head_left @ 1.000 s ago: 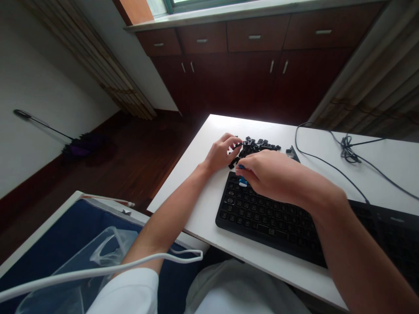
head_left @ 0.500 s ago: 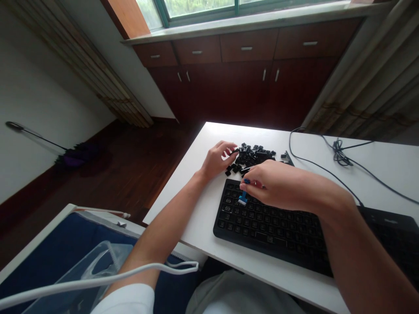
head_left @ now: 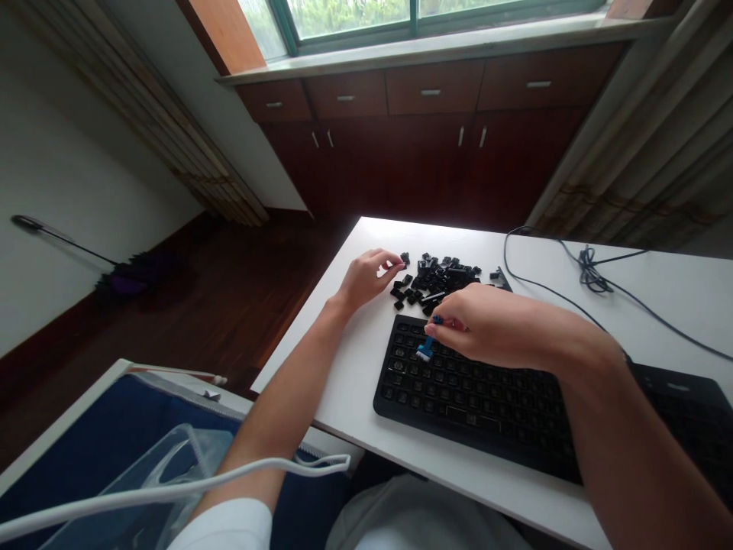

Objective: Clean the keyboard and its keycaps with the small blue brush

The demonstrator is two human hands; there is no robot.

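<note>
My right hand point(head_left: 466, 325) is closed round a small blue brush point(head_left: 425, 350). Its white bristles point down onto the left part of a black keyboard point(head_left: 458, 393), where the bare key sockets show. Just beyond the keyboard lies a heap of loose black keycaps point(head_left: 443, 273). At the left side of that heap, my left hand point(head_left: 369, 275) has its thumb and forefinger pinched on a black keycap point(head_left: 405, 258). The right forearm covers the keyboard's right-hand middle part.
A black cable point(head_left: 547, 281) runs from the keyboard over the white table point(head_left: 337, 359) to a tied bundle point(head_left: 592, 271) at the right. To the left, a dark blue padded surface point(head_left: 74, 451) carries a clear plastic bag point(head_left: 166, 458). A white cord point(head_left: 188, 489) crosses in front.
My left hand has drawn slightly left, away from the heap, with a keycap at its fingertips. The right hand and brush have shifted only a little.
</note>
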